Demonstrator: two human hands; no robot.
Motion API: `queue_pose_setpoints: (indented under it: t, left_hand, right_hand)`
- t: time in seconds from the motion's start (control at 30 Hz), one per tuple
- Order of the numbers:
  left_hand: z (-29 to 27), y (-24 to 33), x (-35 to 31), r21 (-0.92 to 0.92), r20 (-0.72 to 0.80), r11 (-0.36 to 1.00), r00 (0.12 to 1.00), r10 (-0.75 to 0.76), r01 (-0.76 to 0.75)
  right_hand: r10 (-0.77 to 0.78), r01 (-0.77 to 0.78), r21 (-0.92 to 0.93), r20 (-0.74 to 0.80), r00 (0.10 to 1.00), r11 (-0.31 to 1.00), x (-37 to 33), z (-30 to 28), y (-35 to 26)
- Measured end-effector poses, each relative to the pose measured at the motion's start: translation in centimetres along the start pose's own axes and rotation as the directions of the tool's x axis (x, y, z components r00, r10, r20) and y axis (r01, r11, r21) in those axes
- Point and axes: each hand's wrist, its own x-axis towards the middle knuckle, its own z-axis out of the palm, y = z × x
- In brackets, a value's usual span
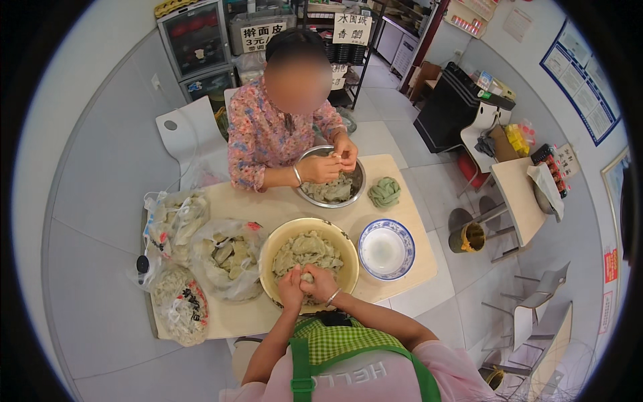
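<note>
Left hand: the left hand [290, 287] is over the near rim of the yellow bowl [273, 244], fingers curled and pressed against the other hand around a small lump of filling.
Right hand: the right hand [320, 281], with a bracelet at the wrist, is closed on the same lump from the right; both hands touch each other.
Lump of filling: the lump of filling [307, 276] is pinched between the fingertips of both hands, just above the greenish filling [307, 249] heaped in the yellow bowl; mostly covered by the fingers, so its shape is hard to make out.
Bowls, count: three. The yellow bowl at the near edge of the tabletop [271, 206]; a blue-and-white bowl [386, 249] just beside it to the right, pale inside; a metal bowl [357, 184] at the far side, also holding greenish filling.
Plastic bags, count: three clear plastic bags [224, 258] at the left of the tabletop, contents pale and unclear through the film.
Green dough: one green lump of dough [384, 191] right of the metal bowl.
Other person: a person in a floral blouse [258, 137] sits opposite, both hands together over the metal bowl; what they hold is too small to tell.
Cut off: the wearer's apron and forearms run out at the lower edge.
</note>
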Motion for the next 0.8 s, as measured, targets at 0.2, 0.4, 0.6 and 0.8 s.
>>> queue_pose_setpoints:
  t: [0.2,0.4,0.6,0.8]
  left_hand:
    - [0.5,1.7,-0.7,-0.039,0.011,0.991,0.992,-0.126,0.126]
    - [-0.1,1.6,-0.7,-0.424,0.206,0.869,0.962,-0.182,0.255]
    - [0.4,0.9,-0.5,0.110,0.131,0.969,0.969,0.208,-0.223]
    - [0.6,1.7,-0.5,-0.008,0.184,0.998,0.981,0.056,-0.056]
  right_hand:
    - [0.025,-0.024,0.202,-0.004,1.000,0.979,0.4,1.1,2.6]
    - [0.418,-0.567,0.769,0.430,0.800,0.294,1.4,0.0,6.7]
    - [0.512,-0.513,0.817,0.332,0.792,0.264,1.3,-0.4,4.5]
    - [0.446,-0.470,0.661,0.222,0.867,0.585,0.3,-0.6,3.4]
